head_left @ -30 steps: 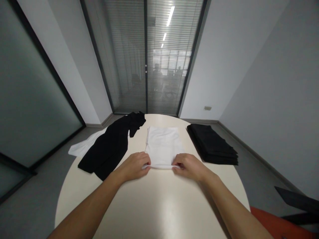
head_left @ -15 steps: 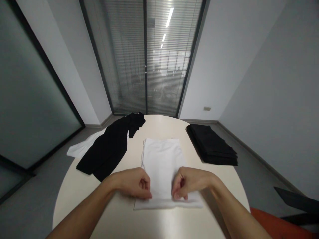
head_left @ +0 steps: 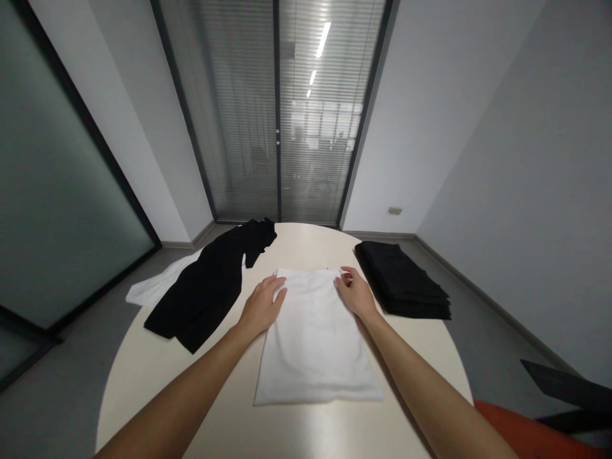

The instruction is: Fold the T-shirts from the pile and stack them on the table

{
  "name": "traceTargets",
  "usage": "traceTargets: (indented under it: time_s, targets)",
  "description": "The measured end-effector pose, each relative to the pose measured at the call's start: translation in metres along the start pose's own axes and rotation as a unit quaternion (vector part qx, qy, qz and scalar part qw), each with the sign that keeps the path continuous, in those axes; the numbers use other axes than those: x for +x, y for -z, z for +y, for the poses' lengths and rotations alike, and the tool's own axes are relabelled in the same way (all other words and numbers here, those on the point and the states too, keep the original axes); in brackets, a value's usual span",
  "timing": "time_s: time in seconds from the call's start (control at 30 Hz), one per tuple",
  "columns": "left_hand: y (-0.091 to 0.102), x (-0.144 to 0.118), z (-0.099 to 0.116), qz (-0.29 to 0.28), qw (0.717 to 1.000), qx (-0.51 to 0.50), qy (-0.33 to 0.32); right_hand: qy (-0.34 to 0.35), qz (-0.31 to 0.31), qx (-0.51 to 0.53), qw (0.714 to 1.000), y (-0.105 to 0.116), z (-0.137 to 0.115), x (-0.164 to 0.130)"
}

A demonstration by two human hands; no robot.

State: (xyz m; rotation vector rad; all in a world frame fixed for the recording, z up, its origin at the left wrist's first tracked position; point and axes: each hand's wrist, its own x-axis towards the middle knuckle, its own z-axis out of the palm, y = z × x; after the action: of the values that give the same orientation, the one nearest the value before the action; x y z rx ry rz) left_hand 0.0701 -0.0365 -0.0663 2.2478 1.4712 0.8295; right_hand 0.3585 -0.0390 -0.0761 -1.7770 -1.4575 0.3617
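White folded cotton garment (head_left: 315, 338) lies flat mid-table, near edge close to the round cream table's (head_left: 143, 376) front rim. Left hand (head_left: 262, 306) rests flat, fingers spread, on the garment's far left edge. Right hand (head_left: 354, 293) lies flat, fingers loosely open, on the far right corner; neither pinches cloth. Loose black shirt (head_left: 210, 284) sprawls at the left edge over a white cloth (head_left: 153, 290). Stack of folded black garments (head_left: 401, 284) sits at the right edge.

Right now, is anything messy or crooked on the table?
Yes. The black garment lies rumpled and slanted at the table's left edge, over a white cloth hanging off it. The white garment under both hands and the black stack look neat.
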Motion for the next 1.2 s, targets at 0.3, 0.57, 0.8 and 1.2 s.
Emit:
traceTargets:
  time_s: [0.3,0.57,0.8,1.2]
  targets:
    - [-0.009,0.025,-0.004,0.008,0.998,-0.004,0.056,0.031,0.024,0.072,0.997,0.0,0.002,0.012]
    - [-0.006,0.028,-0.009,0.049,0.998,-0.033,0.01,0.102,0.045,0.109,0.988,-0.001,-0.002,0.023]
    - [-0.014,0.019,-0.012,0.049,0.997,0.014,0.053,0.037,0.045,-0.124,0.991,-0.011,0.006,0.019]
    - [-0.001,0.039,-0.01,0.013,0.982,-0.118,0.146,0.006,0.0,-0.008,1.0,0.008,-0.005,0.021]
